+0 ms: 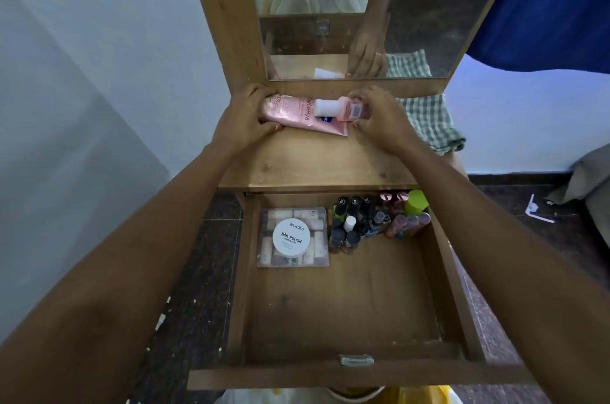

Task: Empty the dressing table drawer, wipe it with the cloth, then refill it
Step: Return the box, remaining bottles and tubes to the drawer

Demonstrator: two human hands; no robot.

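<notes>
Head view of a dressing table with its drawer [346,301] pulled fully open below the bench [313,162]. The left grip [244,119] was curled round the capped end of a pink tube [293,114], which lay flat on the bench just in front of the mirror [429,7]. The right grip [379,116] was grasping the base of a small pink bottle [336,108] with a white cap; the bottle lay on its side across the crimped end of the tube, touching it.

A green-and-white checked cloth [429,121] rested at the right rear corner of the bench, just beside the right grip, with part of it hanging over the bench's edge.

Inside the drawer, a clear plastic box [270,255] sat at the rear left, and a round white tin [292,237] lettered "NAIL POLISH" lay on its lid. A cluster of nail polish bottles [353,222] stood at the rear right, near the box. A green-capped container [416,202] stood in the rear right corner, behind the cluster. The front of the drawer showed bare wood, and a metal handle [356,360] was fixed at its front panel. The mirror reflected one hand and a pale garment.
</notes>
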